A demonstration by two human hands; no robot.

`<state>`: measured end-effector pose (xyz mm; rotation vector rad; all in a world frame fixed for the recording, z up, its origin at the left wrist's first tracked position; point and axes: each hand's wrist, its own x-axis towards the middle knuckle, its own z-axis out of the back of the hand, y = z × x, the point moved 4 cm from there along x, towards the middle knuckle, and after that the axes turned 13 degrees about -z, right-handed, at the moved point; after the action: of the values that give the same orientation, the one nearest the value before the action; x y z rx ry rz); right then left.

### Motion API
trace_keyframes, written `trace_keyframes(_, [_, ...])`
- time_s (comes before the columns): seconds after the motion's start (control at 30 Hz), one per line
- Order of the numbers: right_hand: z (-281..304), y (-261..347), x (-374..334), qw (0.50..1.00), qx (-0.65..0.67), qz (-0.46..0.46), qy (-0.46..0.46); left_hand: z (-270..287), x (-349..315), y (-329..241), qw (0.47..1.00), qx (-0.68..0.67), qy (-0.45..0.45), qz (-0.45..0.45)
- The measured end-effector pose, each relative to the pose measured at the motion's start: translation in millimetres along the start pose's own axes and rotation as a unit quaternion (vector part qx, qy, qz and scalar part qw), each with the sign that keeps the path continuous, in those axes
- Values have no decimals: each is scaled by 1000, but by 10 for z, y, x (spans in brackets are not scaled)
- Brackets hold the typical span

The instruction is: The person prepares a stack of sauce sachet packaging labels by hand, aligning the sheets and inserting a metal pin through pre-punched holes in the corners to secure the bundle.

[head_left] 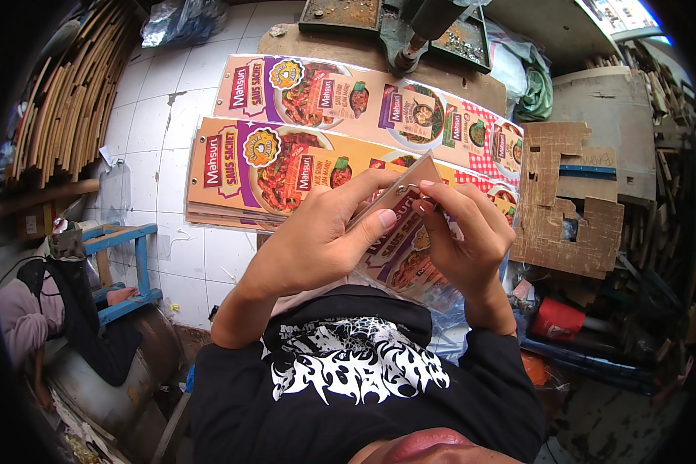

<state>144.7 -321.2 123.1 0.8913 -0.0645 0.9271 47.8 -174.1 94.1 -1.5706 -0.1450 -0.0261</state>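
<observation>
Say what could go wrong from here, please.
The left hand holds the tilted plastic-covered card, the right hand near its metal eyelet; the card could crease there. The nearer stack of glossy cards lies unevenly, so a bump might shift it. Small bits lie loose in the right black-rimmed tray and might spill if knocked.

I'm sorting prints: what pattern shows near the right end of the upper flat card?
Red-and-white checks on the upper card, clearest in the head view.

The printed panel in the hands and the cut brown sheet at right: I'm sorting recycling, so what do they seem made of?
Printed panel: probably card under glossy clear plastic, judging by its shine and see-through margin; core uncertain. Brown sheet: likely matte cardboard, given its ragged cutouts.
</observation>
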Motion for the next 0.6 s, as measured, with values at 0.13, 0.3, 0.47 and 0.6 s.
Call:
trace_keyframes(0.13, [0, -3, 15, 1000, 5, 9, 7, 8, 1, -7, 1000, 0, 2, 16])
trace_keyframes(0.3, [-29, -1, 7, 999, -7, 49, -18, -5, 2, -37, 997, 22, -43, -63])
trace_keyframes(0.47, [-53, 10, -52, 993, -45, 105, -39, -8, -12, -74, 996, 57, -26, -58])
trace_keyframes(0.6, [-88, 13, -129, 990, -61, 127, -30, -28, -28, -80, 996, 87, -14, -22])
